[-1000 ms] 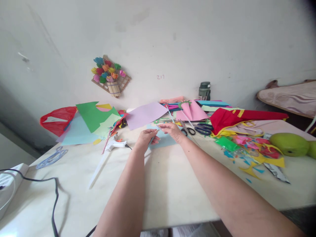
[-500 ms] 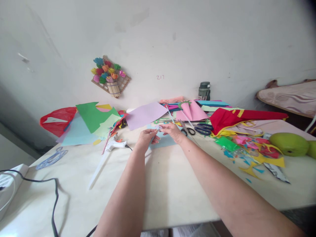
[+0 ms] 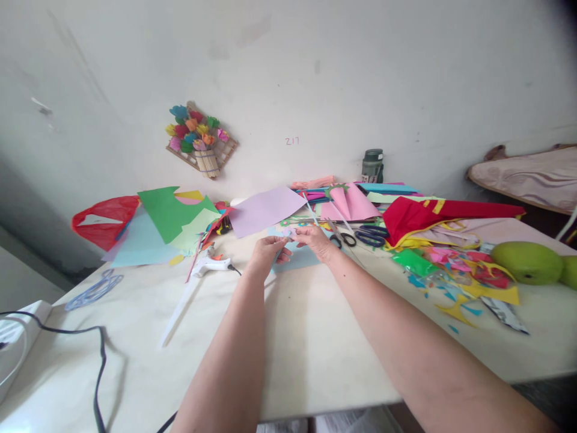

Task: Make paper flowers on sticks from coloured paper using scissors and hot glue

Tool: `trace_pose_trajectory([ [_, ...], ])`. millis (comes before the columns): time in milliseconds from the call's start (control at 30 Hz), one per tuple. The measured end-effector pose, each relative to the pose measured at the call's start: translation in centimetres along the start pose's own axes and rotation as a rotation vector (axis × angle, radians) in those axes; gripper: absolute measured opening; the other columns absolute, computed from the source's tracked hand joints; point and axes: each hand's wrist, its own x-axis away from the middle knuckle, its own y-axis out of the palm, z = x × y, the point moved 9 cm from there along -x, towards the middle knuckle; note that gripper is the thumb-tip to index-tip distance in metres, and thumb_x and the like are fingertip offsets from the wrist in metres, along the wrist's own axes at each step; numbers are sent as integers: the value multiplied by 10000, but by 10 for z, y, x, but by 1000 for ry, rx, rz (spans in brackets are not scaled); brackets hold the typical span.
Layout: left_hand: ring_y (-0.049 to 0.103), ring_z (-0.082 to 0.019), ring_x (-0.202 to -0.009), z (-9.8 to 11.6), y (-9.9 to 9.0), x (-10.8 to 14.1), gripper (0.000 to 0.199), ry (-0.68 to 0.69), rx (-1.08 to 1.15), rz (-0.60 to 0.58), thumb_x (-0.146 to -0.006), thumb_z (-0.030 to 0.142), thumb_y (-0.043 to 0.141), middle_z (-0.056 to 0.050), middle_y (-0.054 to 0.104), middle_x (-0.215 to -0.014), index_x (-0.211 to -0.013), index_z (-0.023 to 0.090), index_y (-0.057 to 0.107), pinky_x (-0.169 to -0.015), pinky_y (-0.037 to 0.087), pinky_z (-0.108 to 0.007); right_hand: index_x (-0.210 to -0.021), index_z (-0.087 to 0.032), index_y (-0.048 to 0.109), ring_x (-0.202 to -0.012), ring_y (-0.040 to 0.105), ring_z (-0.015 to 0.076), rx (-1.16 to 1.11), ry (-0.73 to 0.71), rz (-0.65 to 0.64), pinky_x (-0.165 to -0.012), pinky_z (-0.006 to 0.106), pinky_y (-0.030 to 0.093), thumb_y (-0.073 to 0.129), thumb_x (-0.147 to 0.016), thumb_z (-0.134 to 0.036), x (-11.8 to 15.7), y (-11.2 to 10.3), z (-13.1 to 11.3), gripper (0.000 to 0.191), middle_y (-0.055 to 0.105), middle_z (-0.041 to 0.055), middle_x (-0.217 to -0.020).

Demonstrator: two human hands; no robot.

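My left hand (image 3: 271,249) and my right hand (image 3: 314,239) meet above the middle of the table. Between their fingertips is a small light purple piece (image 3: 289,233), pinched from both sides; its exact shape is too small to tell. Below and behind the hands lies a light blue sheet (image 3: 304,258). A large lilac sheet (image 3: 268,210) rests just beyond my left hand. Black-handled scissors (image 3: 348,239) are to the right of my right hand, beside a dark blue-handled pair (image 3: 370,236).
A white glue gun (image 3: 211,264) with a black cord lies left of my hands. Coloured sheets, a power strip (image 3: 27,337) and a coiled cable (image 3: 94,290) are farther left. Rightward are red cloth (image 3: 419,216), paper scraps and a green fruit (image 3: 526,263). A bottle (image 3: 372,166) stands behind.
The small purple piece looks slightly turned between my fingertips. Both hands stay nearly where they were.
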Motion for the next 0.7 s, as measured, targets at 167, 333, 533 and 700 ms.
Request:
trace_pose_trajectory([
  [167, 503, -83, -378, 6, 2, 2, 261, 18, 4, -8, -631, 358, 640, -16, 595, -524, -727, 136, 540, -395, 355, -189, -1019, -216, 604, -786, 557, 133, -74, 32, 62, -578, 214, 417, 554, -593, -204, 0, -5, 1, 430, 636, 8, -895],
  [333, 506, -85, -376, 17, 10, 7, 266, 50, 51, -37, -626, 339, 646, -17, 593, -517, -748, 134, 528, -391, 347, -187, -883, -172, 624, -709, 584, 132, -132, 81, 206, -483, 192, 398, 506, -667, -310, 1, -19, 6, 283, 649, 40, -871],
  [533, 513, -86, -385, 16, 15, 7, 282, 49, 75, -97, -636, 327, 647, -15, 599, -535, -800, 137, 519, -396, 356, -184, -632, -121, 610, -548, 567, 121, -130, 213, 192, -373, 175, 304, 495, -681, -493, 4, -16, 16, 392, 641, 71, -678],
  [700, 521, -86, -398, 12, 16, 4, 278, 46, 65, -119, -643, 349, 644, -26, 609, -548, -772, 139, 517, -414, 380, -188, -667, -145, 607, -544, 564, 101, -241, 175, 255, -378, 163, 303, 610, -608, -379, 3, -21, 16, 242, 633, 24, -645],
])
